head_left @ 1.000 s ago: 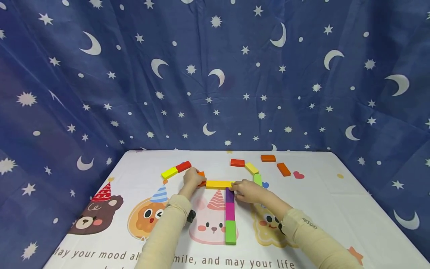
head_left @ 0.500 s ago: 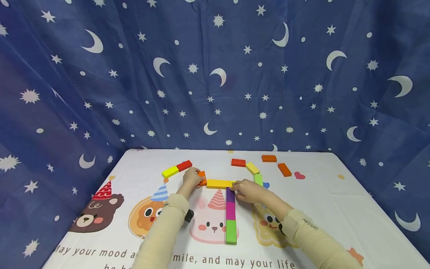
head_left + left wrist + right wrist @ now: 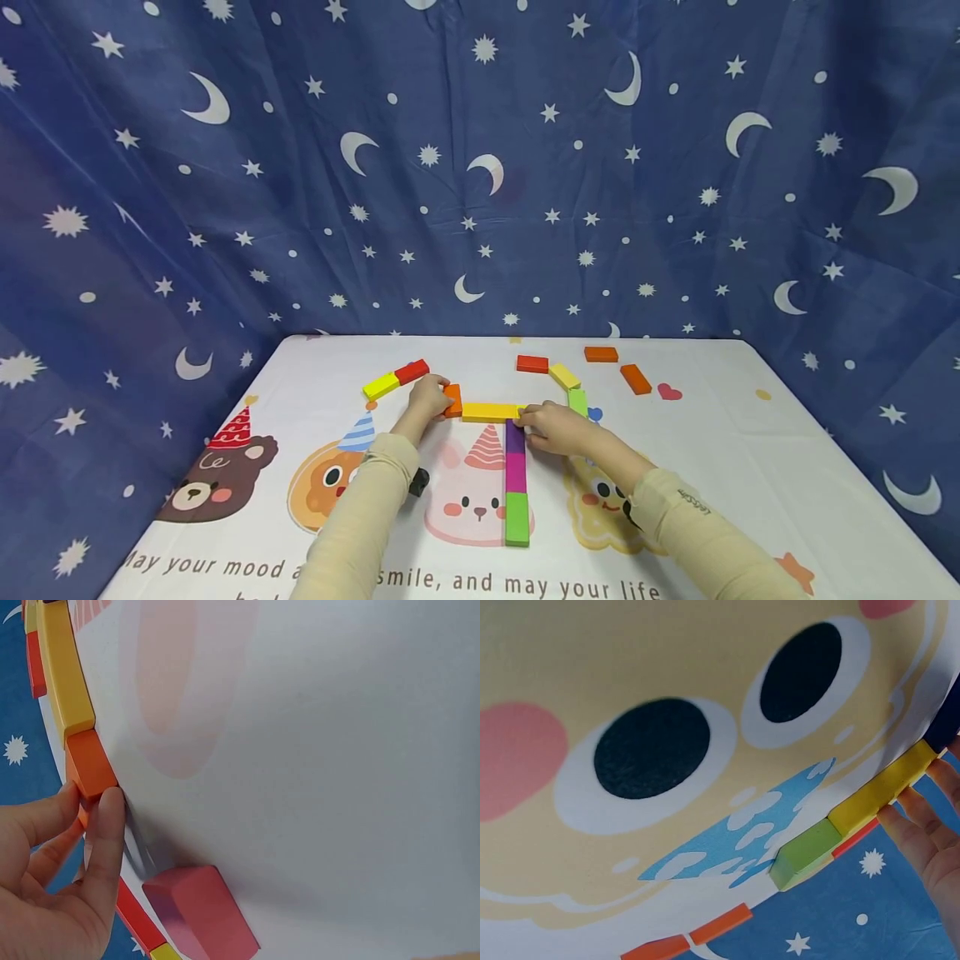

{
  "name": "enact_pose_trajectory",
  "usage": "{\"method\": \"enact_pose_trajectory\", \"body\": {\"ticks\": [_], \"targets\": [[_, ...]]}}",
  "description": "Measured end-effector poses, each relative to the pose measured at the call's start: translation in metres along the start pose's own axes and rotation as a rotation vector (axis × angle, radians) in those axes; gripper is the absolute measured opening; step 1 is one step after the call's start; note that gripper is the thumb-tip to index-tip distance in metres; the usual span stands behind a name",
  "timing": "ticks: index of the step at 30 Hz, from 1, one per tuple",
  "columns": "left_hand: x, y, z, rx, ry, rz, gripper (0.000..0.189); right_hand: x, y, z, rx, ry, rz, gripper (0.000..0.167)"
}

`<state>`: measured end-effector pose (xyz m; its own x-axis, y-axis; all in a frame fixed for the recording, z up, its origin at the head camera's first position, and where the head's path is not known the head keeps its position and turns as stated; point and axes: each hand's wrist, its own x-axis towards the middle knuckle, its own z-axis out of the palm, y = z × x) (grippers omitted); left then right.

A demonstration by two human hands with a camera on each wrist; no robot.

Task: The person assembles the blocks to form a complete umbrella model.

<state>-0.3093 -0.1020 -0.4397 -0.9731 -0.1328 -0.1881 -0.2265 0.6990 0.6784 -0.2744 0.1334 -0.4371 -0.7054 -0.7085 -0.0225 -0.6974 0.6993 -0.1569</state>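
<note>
My left hand [image 3: 427, 398] pinches an orange block [image 3: 453, 401] between thumb and fingertips, seen closer in the left wrist view as an orange block [image 3: 94, 765]. Its end meets a long yellow strip [image 3: 489, 412]. At the right end of that strip, my right hand [image 3: 558, 427] lays its fingertips along the far side of a yellow block [image 3: 881, 791], which the hand mostly hides in the head view. A green block [image 3: 806, 851] adjoins that yellow block. Running toward me from the strip is a column of purple [image 3: 514, 436], magenta [image 3: 515, 473] and green [image 3: 517, 519] blocks.
Yellow [image 3: 381, 385] and red [image 3: 412, 372] blocks lie beyond my left hand. A pinkish-red block [image 3: 214, 915] sits close to it. Back right are red [image 3: 532, 364], pale yellow [image 3: 564, 377] and orange [image 3: 635, 379] blocks. A starry curtain [image 3: 480, 208] hangs behind the table.
My left fingers have shifted slightly, and more of the orange block shows, now set straighter against the strip's end. My right hand keeps its place; the head view has moved a little.
</note>
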Motion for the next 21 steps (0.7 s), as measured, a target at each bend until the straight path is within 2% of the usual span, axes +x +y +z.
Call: {"method": "enact_pose_trajectory", "body": {"ticks": [14, 21], "targets": [[0.0060, -0.0045, -0.0027, 0.013, -0.098, 0.058, 0.038, -0.0006, -0.0021, -0.0020, 0.000, 0.001, -0.005, 0.030], [0.0054, -0.0050, -0.0022, 0.010, -0.105, 0.054, 0.038, -0.0012, -0.0012, -0.0023, 0.005, -0.001, -0.002, 0.030]]}}
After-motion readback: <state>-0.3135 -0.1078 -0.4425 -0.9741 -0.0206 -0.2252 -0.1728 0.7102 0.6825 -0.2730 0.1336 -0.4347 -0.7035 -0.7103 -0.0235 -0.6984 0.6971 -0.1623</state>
